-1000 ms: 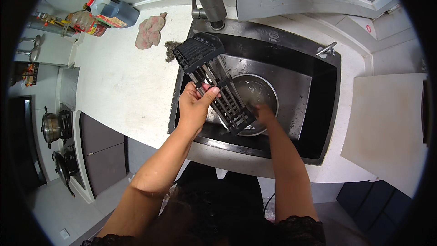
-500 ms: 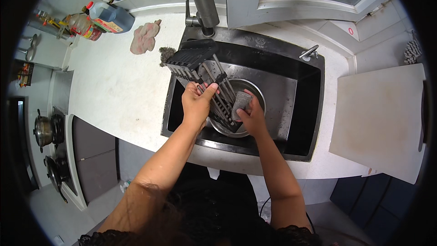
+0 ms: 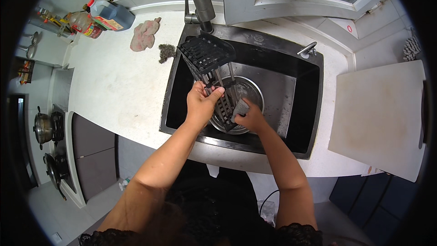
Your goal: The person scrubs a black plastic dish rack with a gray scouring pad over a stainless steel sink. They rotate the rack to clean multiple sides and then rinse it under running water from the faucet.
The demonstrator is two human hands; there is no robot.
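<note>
Black rack [image 3: 207, 55] with slatted ends and metal rods is, in the head view, held at a slant over the left part of the black sink [image 3: 278, 92], its broad end toward the sink's far left corner and its narrower end above the round metal bowl [image 3: 262, 102] that sits in the sink. Left hand [image 3: 200, 105] grasps the rack by its rods, thumb on the near side, above the left part of the sink. Right hand [image 3: 251, 118], also over the sink, grips a grey sponge [image 3: 240, 109] between thumb and fingers at the rack's lower end; whether the sponge presses on the rack there, I cannot tell. Just left of the sink lies a dark scouring pad [image 3: 167, 53], and farther left of it a pinkish cloth [image 3: 144, 35], both on the white counter [image 3: 111, 93]. At the sink's far left corner stands the grey faucet [image 3: 200, 1], and on its far right rim a small metal fitting [image 3: 307, 48]. Right of the sink is a pale board [image 3: 378, 114]; well left of it stands a dark jug [image 3: 112, 15].
</note>
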